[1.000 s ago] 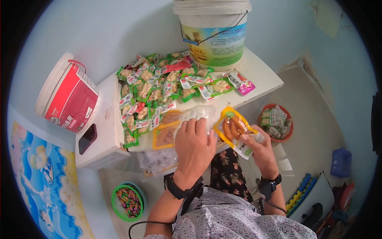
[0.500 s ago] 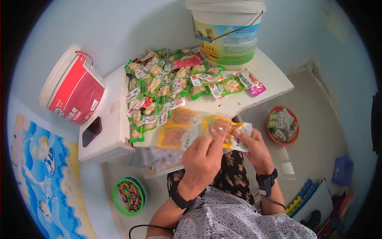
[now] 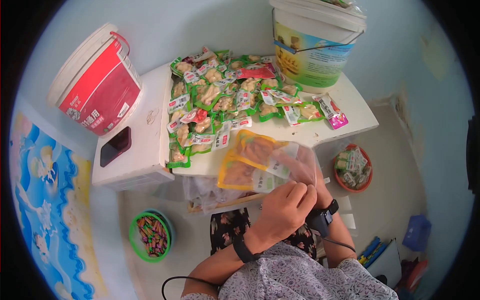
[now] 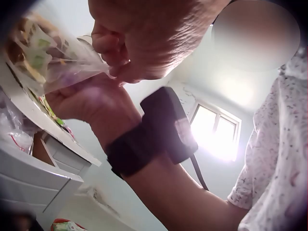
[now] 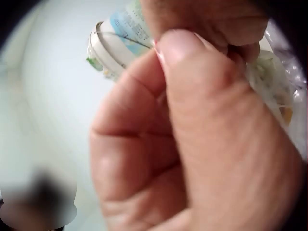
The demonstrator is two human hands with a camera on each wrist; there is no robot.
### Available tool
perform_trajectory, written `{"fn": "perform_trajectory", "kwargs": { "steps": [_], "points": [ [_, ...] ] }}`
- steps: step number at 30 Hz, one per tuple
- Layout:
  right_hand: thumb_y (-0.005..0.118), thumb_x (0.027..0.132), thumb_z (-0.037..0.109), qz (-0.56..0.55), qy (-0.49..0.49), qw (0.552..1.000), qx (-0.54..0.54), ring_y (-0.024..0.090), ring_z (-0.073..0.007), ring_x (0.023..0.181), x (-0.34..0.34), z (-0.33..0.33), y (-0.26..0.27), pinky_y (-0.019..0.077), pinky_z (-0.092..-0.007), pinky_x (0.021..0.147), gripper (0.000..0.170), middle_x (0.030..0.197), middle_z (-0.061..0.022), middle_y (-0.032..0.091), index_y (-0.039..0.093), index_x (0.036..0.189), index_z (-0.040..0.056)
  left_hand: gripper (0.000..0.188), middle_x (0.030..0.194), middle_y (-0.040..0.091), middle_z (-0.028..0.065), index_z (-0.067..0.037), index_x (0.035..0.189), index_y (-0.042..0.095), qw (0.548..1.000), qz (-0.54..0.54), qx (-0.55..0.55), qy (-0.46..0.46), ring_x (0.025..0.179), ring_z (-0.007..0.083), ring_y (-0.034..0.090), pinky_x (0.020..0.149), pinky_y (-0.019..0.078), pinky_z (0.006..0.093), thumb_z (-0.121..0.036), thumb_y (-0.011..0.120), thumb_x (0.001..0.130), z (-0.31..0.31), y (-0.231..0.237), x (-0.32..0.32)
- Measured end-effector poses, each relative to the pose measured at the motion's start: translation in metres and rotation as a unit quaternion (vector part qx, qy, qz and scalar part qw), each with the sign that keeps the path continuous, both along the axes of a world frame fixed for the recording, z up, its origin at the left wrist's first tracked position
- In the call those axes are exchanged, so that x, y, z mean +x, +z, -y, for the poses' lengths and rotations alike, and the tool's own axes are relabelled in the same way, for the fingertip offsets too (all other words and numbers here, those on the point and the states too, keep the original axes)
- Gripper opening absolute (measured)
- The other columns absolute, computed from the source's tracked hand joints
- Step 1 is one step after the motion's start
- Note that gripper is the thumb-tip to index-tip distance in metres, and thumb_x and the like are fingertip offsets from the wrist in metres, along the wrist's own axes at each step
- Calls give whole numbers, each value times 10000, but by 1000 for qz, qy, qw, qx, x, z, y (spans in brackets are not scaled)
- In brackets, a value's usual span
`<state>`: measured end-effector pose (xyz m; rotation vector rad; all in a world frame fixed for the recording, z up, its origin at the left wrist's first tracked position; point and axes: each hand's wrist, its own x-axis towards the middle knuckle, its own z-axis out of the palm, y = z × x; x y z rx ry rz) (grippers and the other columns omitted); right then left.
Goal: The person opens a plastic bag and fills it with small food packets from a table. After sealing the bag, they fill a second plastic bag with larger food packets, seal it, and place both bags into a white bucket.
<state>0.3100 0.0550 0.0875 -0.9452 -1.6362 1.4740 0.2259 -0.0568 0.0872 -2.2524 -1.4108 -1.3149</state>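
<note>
A clear plastic bag (image 3: 306,156) holds yellow-edged packets of brown food (image 3: 257,150). The left hand (image 3: 286,207) pinches the bag's near edge between thumb and fingers; in the left wrist view this hand (image 4: 149,38) is at the bag's mouth. Seen through the plastic, the right hand (image 3: 301,167) extends into the bag, its fingers fairly straight beside the packets; its palm (image 4: 82,98) shows below the left hand in the left wrist view. Whether its fingertips grip a packet is hidden. Close up in the right wrist view, the hands overlap near the bag (image 5: 269,79).
Green-edged packets (image 3: 212,95) cover the table's (image 3: 295,134) back left. Behind stand a white bucket (image 3: 315,55) and a red one (image 3: 102,90), with a phone (image 3: 116,146) near the latter. Baskets (image 3: 370,177) (image 3: 132,235) of small packets stand on the floor.
The right hand has carried a packet left into the clear bag. From over the bag, the left hand has moved right and nearer the body, to its edge. The head view has shifted.
</note>
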Motion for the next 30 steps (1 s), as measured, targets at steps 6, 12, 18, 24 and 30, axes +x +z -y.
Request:
{"fn": "perform_trajectory", "kwargs": {
  "steps": [6,12,18,24,30],
  "points": [
    [776,905,231,24,-67,997,5,580,-96,700,-7,-2,-10,484,-280,629,383,932,-74,718,666,1141,-50,353,929,615,78,-4,1155,683,999,38,-7,-31,829,263,636,720,539,379,-111,768,828,-1,-10,-19],
    [815,859,97,-78,-51,988,-120,605,-97,674,22,-1,-9,448,-237,570,554,859,-67,710,600,1348,-48,713,1302,587,197,-4,1433,520,986,69,-52,140,1228,391,546,1043,447,493,-242,818,830,7,-11,-88],
    [820,878,93,-7,-135,991,19,641,-92,786,0,-6,-20,494,-255,667,385,857,-42,709,633,1187,-40,1098,1638,285,263,-47,1632,221,943,233,-202,124,1491,422,351,1211,336,482,-255,873,773,-3,-20,-109],
    [815,892,82,-33,-114,987,105,629,-92,779,-22,-19,-43,502,-264,680,222,866,-37,701,661,1032,4,1060,1681,220,252,-95,1632,285,944,226,-222,92,1535,415,287,1236,300,480,-268,874,768,-5,-19,-118],
    [770,922,59,-7,-123,979,162,611,-89,793,-33,-23,-47,512,-278,704,180,909,-39,701,666,1064,22,743,1673,310,175,-105,1570,452,982,-7,-165,89,1555,397,255,1243,254,554,-253,727,896,-14,-34,-112]
  ]
}}
